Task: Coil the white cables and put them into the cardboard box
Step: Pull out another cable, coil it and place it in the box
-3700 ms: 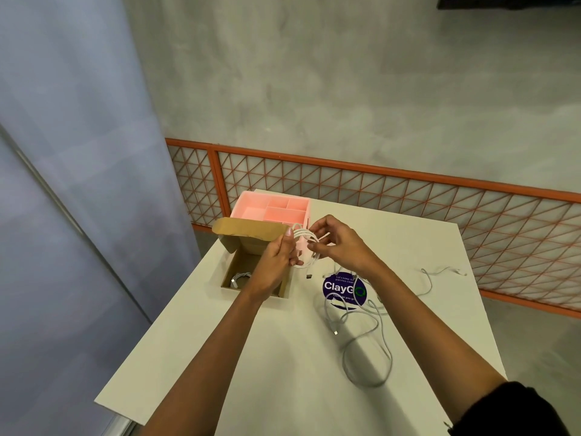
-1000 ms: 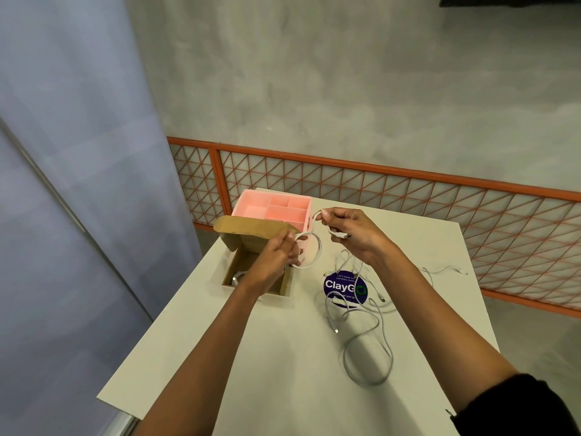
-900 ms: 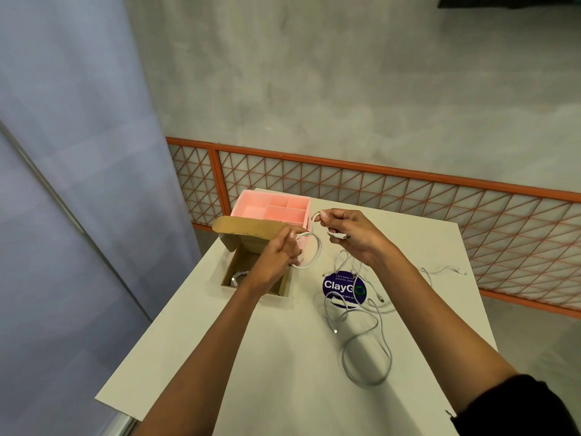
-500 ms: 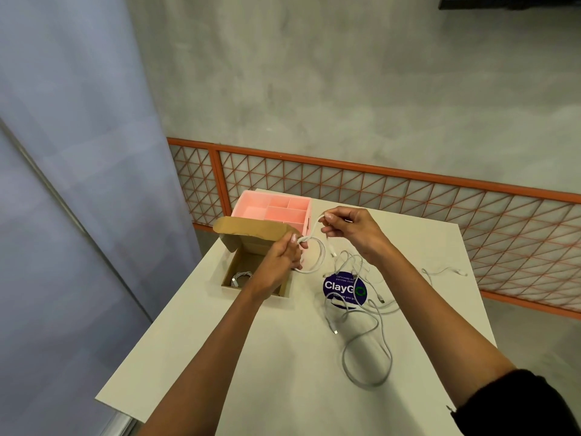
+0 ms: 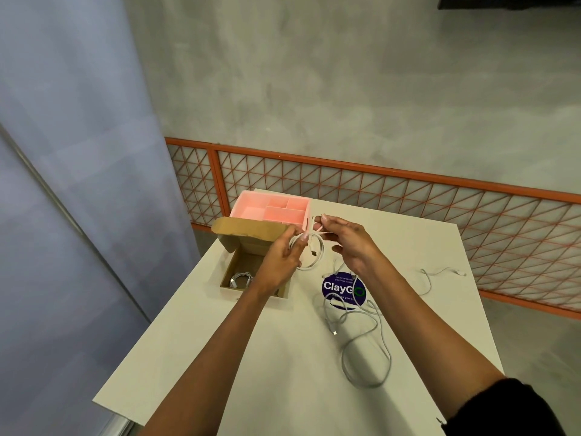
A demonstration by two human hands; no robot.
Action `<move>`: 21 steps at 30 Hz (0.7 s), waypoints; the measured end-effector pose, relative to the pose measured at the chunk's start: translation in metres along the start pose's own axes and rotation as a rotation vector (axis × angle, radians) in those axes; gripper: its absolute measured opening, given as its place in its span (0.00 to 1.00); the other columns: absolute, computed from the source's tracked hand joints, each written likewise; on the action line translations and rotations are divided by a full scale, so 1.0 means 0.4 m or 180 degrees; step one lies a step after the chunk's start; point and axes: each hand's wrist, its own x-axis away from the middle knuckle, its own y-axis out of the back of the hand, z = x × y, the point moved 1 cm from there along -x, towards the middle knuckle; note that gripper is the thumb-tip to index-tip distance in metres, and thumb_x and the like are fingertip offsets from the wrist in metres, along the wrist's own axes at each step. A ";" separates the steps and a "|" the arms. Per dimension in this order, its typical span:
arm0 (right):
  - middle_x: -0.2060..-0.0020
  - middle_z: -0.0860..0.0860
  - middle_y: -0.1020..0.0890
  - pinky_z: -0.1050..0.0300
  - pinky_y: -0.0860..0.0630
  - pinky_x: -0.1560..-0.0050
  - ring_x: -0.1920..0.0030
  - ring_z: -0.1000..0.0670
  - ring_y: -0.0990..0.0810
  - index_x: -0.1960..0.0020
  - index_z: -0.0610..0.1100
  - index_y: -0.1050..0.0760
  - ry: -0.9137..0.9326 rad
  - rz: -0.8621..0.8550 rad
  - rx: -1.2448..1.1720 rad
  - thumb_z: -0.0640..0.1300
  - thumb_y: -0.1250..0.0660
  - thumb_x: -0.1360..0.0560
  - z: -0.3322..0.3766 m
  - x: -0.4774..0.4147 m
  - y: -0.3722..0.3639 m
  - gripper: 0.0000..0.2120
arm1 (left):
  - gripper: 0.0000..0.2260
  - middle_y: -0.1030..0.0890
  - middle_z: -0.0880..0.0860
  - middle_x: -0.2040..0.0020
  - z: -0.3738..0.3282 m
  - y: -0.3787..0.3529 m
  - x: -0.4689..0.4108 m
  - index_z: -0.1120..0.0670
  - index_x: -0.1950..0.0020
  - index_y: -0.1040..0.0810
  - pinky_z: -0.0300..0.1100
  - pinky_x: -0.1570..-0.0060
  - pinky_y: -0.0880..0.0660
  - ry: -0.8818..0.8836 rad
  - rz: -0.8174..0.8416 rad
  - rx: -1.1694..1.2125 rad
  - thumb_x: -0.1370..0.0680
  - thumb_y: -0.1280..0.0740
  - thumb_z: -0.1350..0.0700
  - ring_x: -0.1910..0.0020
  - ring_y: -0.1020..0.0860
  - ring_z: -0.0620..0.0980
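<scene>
A white cable (image 5: 318,250) hangs as a small coil between my hands, above the table just right of the cardboard box. My left hand (image 5: 281,258) pinches the coil's left side. My right hand (image 5: 345,239) grips the cable's free end above the coil. The open cardboard box (image 5: 284,292) lies at the table's left, flap raised, with a coiled white cable (image 5: 240,278) inside. More loose white cables (image 5: 366,341) sprawl on the table under my right forearm, and another white cable (image 5: 435,275) trails to the right.
A pink divided tray (image 5: 273,209) stands behind the box at the far edge. A round dark blue ClayGo sticker (image 5: 341,287) sits on the white table (image 5: 267,357). An orange lattice railing (image 5: 408,196) runs behind. A grey-blue panel (image 5: 63,152) stands at the left.
My right hand has brought the cable end back toward my left hand, laying another loop on the coil. The coil now hangs rounder; my left hand has stayed by the box.
</scene>
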 end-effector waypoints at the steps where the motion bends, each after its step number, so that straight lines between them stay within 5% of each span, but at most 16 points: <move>1: 0.60 0.54 0.17 0.56 0.34 0.54 0.59 0.55 0.23 0.52 0.48 0.18 -0.0009 -0.0019 0.0200 0.45 0.34 0.24 0.000 -0.001 0.002 0.06 | 0.09 0.20 0.54 0.47 0.001 0.000 0.000 0.53 0.42 0.29 0.48 0.50 0.22 -0.0008 -0.0006 -0.0015 0.18 0.43 0.52 0.47 0.21 0.52; 6: 0.61 0.47 0.18 0.59 0.30 0.59 0.63 0.51 0.21 0.53 0.47 0.22 -0.0020 0.0025 0.0510 0.42 0.32 0.24 -0.001 0.003 0.002 0.02 | 0.10 0.19 0.57 0.48 0.006 -0.002 -0.001 0.53 0.41 0.28 0.50 0.49 0.23 -0.0047 -0.0094 -0.0131 0.18 0.43 0.51 0.48 0.21 0.56; 9: 0.58 0.44 0.17 0.55 0.28 0.53 0.58 0.48 0.21 0.52 0.45 0.24 0.0023 0.0278 0.0760 0.39 0.37 0.22 -0.001 0.004 0.001 0.04 | 0.10 0.19 0.55 0.48 0.015 -0.002 -0.008 0.50 0.42 0.28 0.50 0.49 0.23 -0.0083 -0.0155 -0.0304 0.18 0.44 0.49 0.48 0.21 0.56; 12: 0.60 0.49 0.18 0.55 0.31 0.51 0.58 0.52 0.21 0.45 0.43 0.24 -0.0255 0.0568 0.0680 0.47 0.39 0.20 0.002 0.005 0.003 0.10 | 0.09 0.20 0.51 0.44 0.011 0.001 -0.010 0.50 0.41 0.29 0.34 0.51 0.25 -0.0057 -0.0203 -0.0334 0.18 0.44 0.51 0.46 0.22 0.46; 15: 0.52 0.49 0.18 0.55 0.31 0.50 0.49 0.51 0.22 0.47 0.46 0.24 -0.0429 0.0800 0.0674 0.51 0.31 0.26 0.004 -0.001 0.011 0.12 | 0.11 0.21 0.51 0.42 0.004 0.007 -0.007 0.51 0.38 0.29 0.37 0.49 0.24 -0.0077 -0.0169 -0.0326 0.18 0.44 0.51 0.44 0.22 0.47; 21: 0.52 0.38 0.17 0.56 0.21 0.52 0.55 0.46 0.18 0.45 0.35 0.21 -0.0025 0.0869 0.1354 0.33 0.27 0.30 0.033 0.003 0.030 0.14 | 0.12 0.22 0.50 0.43 0.011 0.015 -0.004 0.53 0.38 0.30 0.32 0.55 0.25 0.0009 -0.0236 -0.0379 0.18 0.44 0.51 0.47 0.23 0.45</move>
